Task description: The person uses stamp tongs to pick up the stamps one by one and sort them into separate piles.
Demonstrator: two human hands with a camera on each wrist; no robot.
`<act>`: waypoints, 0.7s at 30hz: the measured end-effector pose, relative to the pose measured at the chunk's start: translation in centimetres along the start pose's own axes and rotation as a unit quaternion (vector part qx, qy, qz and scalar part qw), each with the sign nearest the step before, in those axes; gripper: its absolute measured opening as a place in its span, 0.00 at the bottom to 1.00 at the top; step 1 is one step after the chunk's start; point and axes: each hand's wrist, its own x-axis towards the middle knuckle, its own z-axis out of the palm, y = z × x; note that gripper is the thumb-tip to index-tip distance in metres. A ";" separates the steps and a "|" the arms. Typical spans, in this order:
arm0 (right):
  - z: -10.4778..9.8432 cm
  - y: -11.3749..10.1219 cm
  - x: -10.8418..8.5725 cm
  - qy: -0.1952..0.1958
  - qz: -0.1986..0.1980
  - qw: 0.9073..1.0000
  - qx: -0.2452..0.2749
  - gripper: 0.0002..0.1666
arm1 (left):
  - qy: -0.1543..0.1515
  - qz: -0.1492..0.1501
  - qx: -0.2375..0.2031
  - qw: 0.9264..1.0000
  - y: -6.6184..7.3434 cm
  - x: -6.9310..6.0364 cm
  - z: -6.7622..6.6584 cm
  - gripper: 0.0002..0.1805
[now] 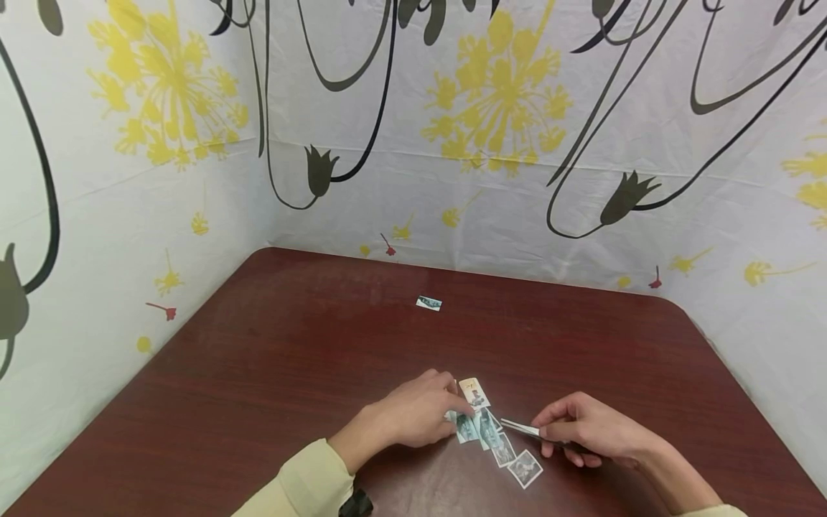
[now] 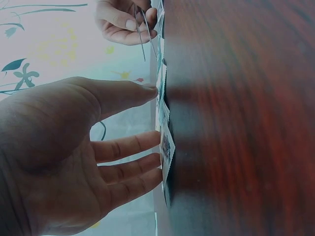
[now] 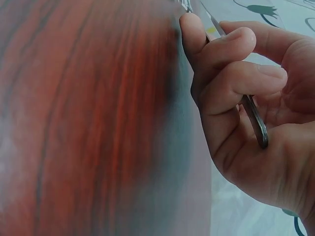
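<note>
Several small postage stamps [image 1: 503,451] with pale borders lie overlapping in a slanting row on the table. My left hand [image 1: 418,415] rests on the left part of this group, its fingertips and thumb touching the stamps and covering some of them. In the left wrist view those fingers look fairly straight, with the stamps [image 2: 167,145] under their tips. My right hand [image 1: 591,429] pinches a pair of metal tweezers [image 1: 520,428], whose tips point left, close to the stamps. The dark rear end of the tweezers [image 3: 257,123] shows against the palm in the right wrist view.
One more stamp [image 1: 429,303] lies apart, near the far side of the dark red wooden table [image 1: 291,345]. Behind and beside the table hangs a white cloth [image 1: 413,194] with yellow and grey flower prints. A dark object [image 1: 357,502] shows by the left sleeve.
</note>
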 end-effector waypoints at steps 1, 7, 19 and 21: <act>0.0 0.0 0.0 -0.001 0.000 1.000 -0.002 0.16 | 0.000 0.000 0.000 1.000 0.0 0.0 0.0 0.18; -0.2 -0.1 0.1 -0.001 -0.003 1.000 -0.016 0.16 | -0.005 -0.001 0.000 1.000 -0.1 0.1 0.0 0.18; 0.1 -0.4 0.5 -0.007 -0.005 0.999 -0.035 0.15 | -0.008 0.007 0.008 1.000 -0.1 0.1 0.1 0.16; 0.1 -0.4 0.6 -0.008 -0.006 0.999 -0.035 0.14 | -0.009 0.006 0.007 1.000 -0.1 0.1 0.1 0.16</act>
